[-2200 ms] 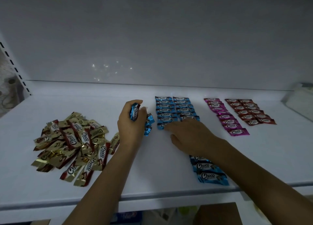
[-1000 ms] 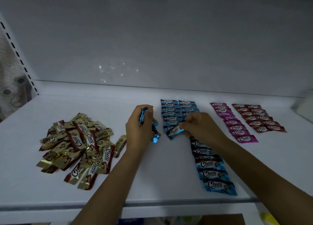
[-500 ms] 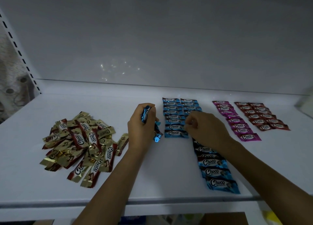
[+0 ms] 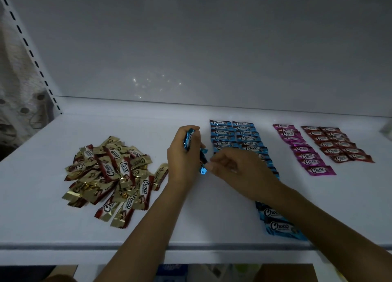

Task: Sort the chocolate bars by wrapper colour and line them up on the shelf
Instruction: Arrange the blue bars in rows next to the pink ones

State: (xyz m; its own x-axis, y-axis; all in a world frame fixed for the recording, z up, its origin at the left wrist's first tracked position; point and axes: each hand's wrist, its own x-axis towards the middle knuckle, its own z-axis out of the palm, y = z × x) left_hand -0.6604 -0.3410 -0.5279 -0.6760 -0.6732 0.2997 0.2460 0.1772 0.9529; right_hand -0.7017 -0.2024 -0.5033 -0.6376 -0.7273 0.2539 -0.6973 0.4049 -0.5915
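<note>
**One hand keeps the stock, the other deals it out**

The left hand (image 4: 182,156) grips a bunch of blue bars (image 4: 189,141) upright in its curled fingers, probably as a ready supply. The right hand (image 4: 235,165), just beside it, bends its fingers to the lower end of the bunch. Whether they already pinch a bar cannot be told. Behind this hand lie the blue rows (image 4: 244,132), and farther right the pink row (image 4: 303,149) and the red rows (image 4: 337,143). Left of the left hand, the gold pile (image 4: 114,171) waits unsorted on the shelf (image 4: 53,224).
</note>
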